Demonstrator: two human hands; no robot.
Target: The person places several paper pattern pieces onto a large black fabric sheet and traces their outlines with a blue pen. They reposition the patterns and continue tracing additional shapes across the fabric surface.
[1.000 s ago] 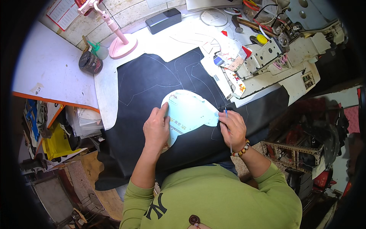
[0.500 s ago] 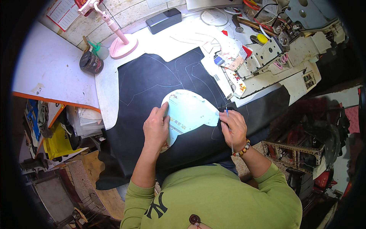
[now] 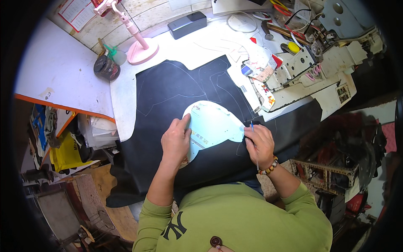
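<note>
A pale blue card pattern template [image 3: 216, 126] with a rounded top and a narrow right end lies on a sheet of black leather [image 3: 168, 84]. My left hand [image 3: 175, 140] holds the template's left edge, index finger and thumb pressing on its face and the other fingers curled. At the narrow right end, my right hand [image 3: 261, 143] pinches a slim pen [image 3: 252, 125], its blue end sticking up past the fingers. The fingertips of that hand touch the template's tip. Thin pale outlines of curved shapes are drawn on the leather beyond the template.
Patterned card pieces [image 3: 264, 94] lie beside a sewing machine [image 3: 294, 73] at the right. A hammer [image 3: 267, 31] and other tools sit behind. Farther back are a pink stand [image 3: 142, 51], a black box [image 3: 187, 25] and a dark jar [image 3: 107, 68]. The leather overhangs the table's front edge.
The whole view has shifted slightly, with the scene now a little farther right in it. Both hands, the pen and the template keep nearly the same places on the leather.
</note>
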